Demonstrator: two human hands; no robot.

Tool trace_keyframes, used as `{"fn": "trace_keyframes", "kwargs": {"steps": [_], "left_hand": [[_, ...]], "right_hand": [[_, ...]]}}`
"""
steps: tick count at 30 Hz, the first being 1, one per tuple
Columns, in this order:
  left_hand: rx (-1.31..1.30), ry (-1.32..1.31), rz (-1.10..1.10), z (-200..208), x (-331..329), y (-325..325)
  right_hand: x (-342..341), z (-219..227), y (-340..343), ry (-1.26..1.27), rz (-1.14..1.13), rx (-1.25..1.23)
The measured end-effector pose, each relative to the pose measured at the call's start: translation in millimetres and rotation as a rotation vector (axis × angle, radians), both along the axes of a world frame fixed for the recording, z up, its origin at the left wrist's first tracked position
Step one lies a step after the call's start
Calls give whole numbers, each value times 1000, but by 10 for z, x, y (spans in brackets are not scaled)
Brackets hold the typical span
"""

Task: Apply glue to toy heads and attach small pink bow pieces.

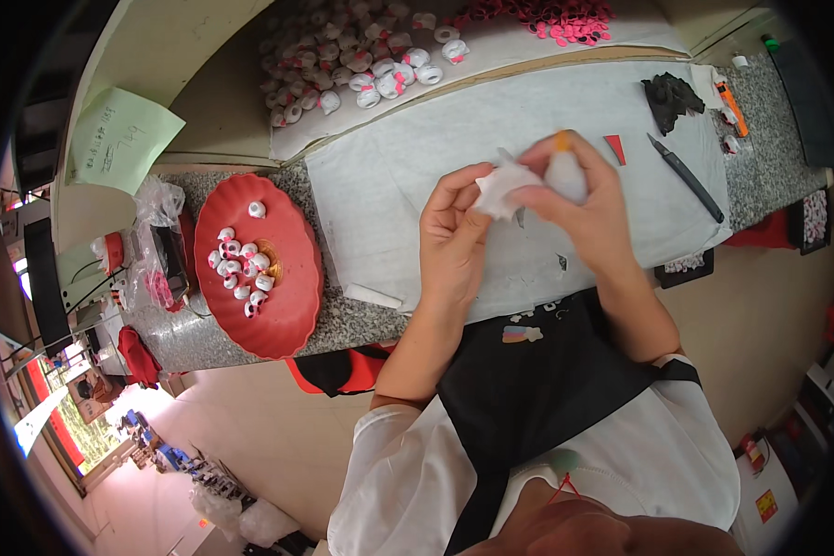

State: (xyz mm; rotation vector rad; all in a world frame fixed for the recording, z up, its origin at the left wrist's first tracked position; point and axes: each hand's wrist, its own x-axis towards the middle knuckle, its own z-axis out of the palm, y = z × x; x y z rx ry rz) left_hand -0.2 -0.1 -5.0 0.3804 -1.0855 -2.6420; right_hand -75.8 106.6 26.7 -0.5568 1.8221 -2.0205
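Note:
In front of me both hands meet over the white-covered work surface. My left hand (456, 222) is closed, pinching a crumpled white piece (502, 190) that looks like cloth or tissue. My right hand (595, 199) is closed round a small white, rounded, bottle-like thing (566, 176), blurred, with an orange patch by its top. The right thumb reaches to the white piece. Beyond the right hand lies a small red wedge-shaped piece (615, 149). Farther right are a dark-handled knife (688, 180) and a crumpled black scrap (672, 100).
A red scalloped dish (292, 320) on the left holds several small white-and-pink rounded pieces. More such pieces (389, 79) are heaped on the back shelf beside pink pieces (574, 20). A white strip (372, 296) lies near the front edge, an orange tool (732, 109) far right.

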Motion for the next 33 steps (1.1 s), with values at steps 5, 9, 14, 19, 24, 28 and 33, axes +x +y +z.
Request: {"fn": "trace_keyframes", "kwargs": {"steps": [5, 9, 14, 19, 24, 28, 33], "left_hand": [[-183, 71, 107, -36, 54, -5], [-92, 54, 79, 14, 29, -10], [46, 129, -6, -12, 14, -71], [101, 143, -70, -17, 2, -86], [100, 122, -44, -40, -14, -80], [72, 96, -40, -32, -2, -79], [46, 70, -42, -6, 0, -63]], "right_hand": [[22, -5, -118, -214, 138, -109], [-60, -77, -25, -78, 131, -64], [-135, -76, 229, -289, -24, -110], [-169, -122, 402, -158, -38, 121], [-189, -182, 385, -6, -16, 304], [-188, -225, 249, 652, -197, 382], [22, -59, 45, -50, 49, 37]]}}
